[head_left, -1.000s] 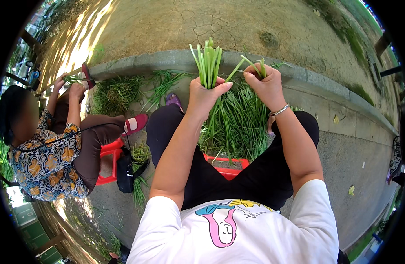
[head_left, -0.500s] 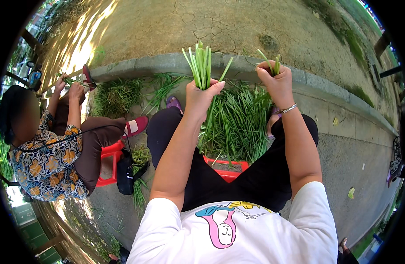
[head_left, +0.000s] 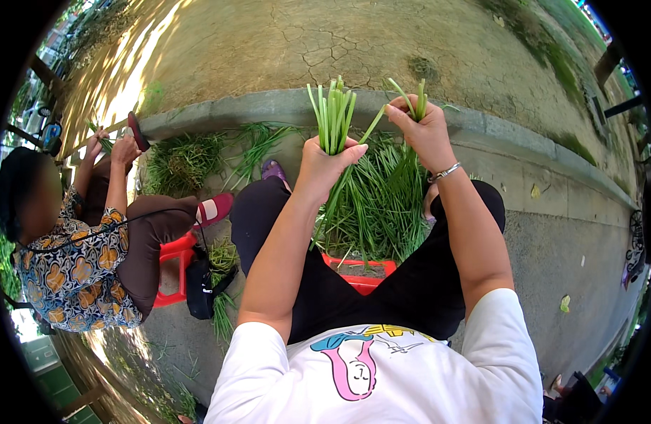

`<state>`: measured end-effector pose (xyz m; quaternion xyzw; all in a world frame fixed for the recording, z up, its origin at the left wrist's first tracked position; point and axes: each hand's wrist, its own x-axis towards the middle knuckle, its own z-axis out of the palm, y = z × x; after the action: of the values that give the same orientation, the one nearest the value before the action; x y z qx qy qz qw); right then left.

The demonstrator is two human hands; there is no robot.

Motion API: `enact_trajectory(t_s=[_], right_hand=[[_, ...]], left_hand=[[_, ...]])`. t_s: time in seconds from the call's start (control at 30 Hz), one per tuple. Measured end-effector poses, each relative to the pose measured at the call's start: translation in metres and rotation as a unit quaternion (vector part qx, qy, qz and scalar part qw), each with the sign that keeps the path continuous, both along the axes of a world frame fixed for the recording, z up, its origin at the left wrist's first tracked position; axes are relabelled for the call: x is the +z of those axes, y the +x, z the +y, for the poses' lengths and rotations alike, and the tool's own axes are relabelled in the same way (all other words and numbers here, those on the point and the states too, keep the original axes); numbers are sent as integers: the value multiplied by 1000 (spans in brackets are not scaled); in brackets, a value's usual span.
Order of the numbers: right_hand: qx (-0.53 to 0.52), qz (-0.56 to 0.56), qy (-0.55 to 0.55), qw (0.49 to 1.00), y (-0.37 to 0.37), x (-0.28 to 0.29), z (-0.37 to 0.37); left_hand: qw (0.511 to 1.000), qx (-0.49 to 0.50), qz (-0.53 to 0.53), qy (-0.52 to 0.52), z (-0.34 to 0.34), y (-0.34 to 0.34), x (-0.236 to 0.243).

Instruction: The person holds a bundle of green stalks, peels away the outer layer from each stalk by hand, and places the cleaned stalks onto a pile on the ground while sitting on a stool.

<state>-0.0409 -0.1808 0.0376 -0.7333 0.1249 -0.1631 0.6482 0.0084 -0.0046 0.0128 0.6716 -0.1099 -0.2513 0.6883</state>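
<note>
My left hand [head_left: 325, 164] is closed around an upright bunch of chives [head_left: 332, 116], their pale cut ends pointing up and away from me. Its thumb lies across the front of the bunch. To the right, my right hand [head_left: 426, 134] grips a smaller bunch of chives [head_left: 421, 100], with leaves trailing below the fist. Its thumb and fingertips meet the upper end of a single chive stalk [head_left: 372, 124] that slants up from my left thumb. Beneath both hands, a large heap of chives [head_left: 382, 205] lies on the ground between my feet.
A person [head_left: 71, 254] sits at my left on a red stool [head_left: 176, 272], holding greens. Piles of grass-like trimmings [head_left: 184, 162] lie between us, beside a black bag [head_left: 200, 286]. A concrete kerb [head_left: 262, 106] crosses ahead. Under my legs is another red stool [head_left: 361, 283].
My right hand has moved left, closer to my left hand, and its fingertips now meet the slanting stalk. The left hand's bunch has shifted slightly right and down.
</note>
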Motion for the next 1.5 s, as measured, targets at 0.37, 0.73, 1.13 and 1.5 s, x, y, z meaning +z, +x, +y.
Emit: enact_trajectory(t_s=[0.37,0.73,1.13,1.5], right_hand=[[-133,-40,-70,988,7,-16,-23],[-6,12,11,1000,-1,2,-4],[93,54,85,990,-8,5,-9],[84,60,74,992,-7,7,-11]], left_hand=[[999,-17,-5,-30,1,0,-2],[998,-37,29,-32,4,-1,3],[997,-64,24,-38,4,-2,3],[998,-59,-7,-34,4,0,1]])
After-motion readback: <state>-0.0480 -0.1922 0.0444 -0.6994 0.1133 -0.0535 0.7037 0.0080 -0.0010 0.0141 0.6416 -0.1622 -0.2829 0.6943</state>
